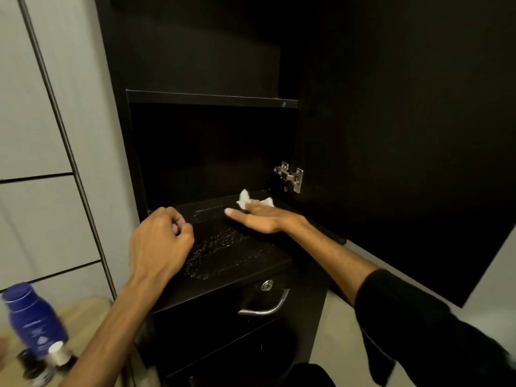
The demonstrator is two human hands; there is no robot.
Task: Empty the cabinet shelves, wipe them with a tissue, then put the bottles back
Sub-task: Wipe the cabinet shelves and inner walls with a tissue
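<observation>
Pressing a white tissue (245, 200) flat against the lower shelf (223, 247), the right hand (261, 217) lay palm down with fingers straight and thumb stretched toward the left; its grip was released, the tissue bunched under the fingertips near the shelf's back right corner, just below the hinge (290, 175); a black sleeve (418, 325) covered that forearm. The left hand (160, 241) hovered over the shelf's front left part, fingers curled loosely into the palm and grasping nothing that could be seen; whether it touched the shelf could not be told. Pale specks and streaks marked the dark shelf surface between the 2 hands. An upper shelf (212, 98) stood bare above, inside the dark cabinet (195, 51); the cabinet door (405, 135) hung swung out on the right. Below the lower shelf sat a drawer front with a round lock (267, 285) and a curved metal handle (265, 307). At the lower left, on a beige counter (92, 311), stood a blue bottle (35, 322) with a rounded cap, blurred; touching or just in front of it were 2 smaller bottles, 1 with a white cap (57, 350) and 1 dark (30, 364), too blurred to tell more. Grey panels (33, 135) with a metal rail (67, 149) filled the left side.
</observation>
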